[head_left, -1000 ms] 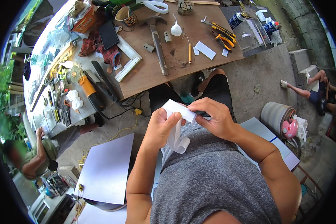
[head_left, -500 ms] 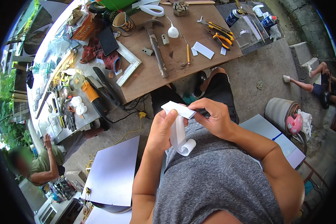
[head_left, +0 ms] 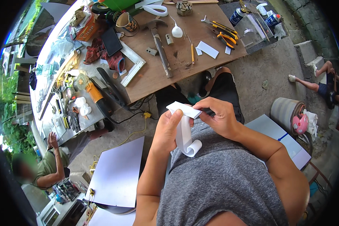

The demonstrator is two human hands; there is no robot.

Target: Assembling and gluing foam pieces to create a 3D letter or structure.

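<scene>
In front of my belly I hold a small flat white piece (head_left: pixel 187 109), roughly rectangular and tilted. My left hand (head_left: pixel 166 130) grips its left part, thumb pressed on the face. From under that thumb hangs a white strip (head_left: pixel 183 135) that curls into a loose roll at its lower end. Whether the strip is joined to the flat piece I cannot tell. At the piece's right end, my right hand (head_left: pixel 221 116) pinches with thumb and forefinger, its other fingers folded in.
On the brown table (head_left: pixel 147 81) ahead lie a hammer (head_left: pixel 160 49), a pencil (head_left: pixel 192 54), orange-handled pliers (head_left: pixel 226 39) and white cut pieces (head_left: pixel 208 49). An angle grinder (head_left: pixel 94 94) lies at left. White sheets (head_left: pixel 116 171) stand beside me. Other people are at left and far right.
The whole view has shifted slightly, so everything sits a little further right. Both hands keep their hold on the white piece. At left, the other person's hands have come together.
</scene>
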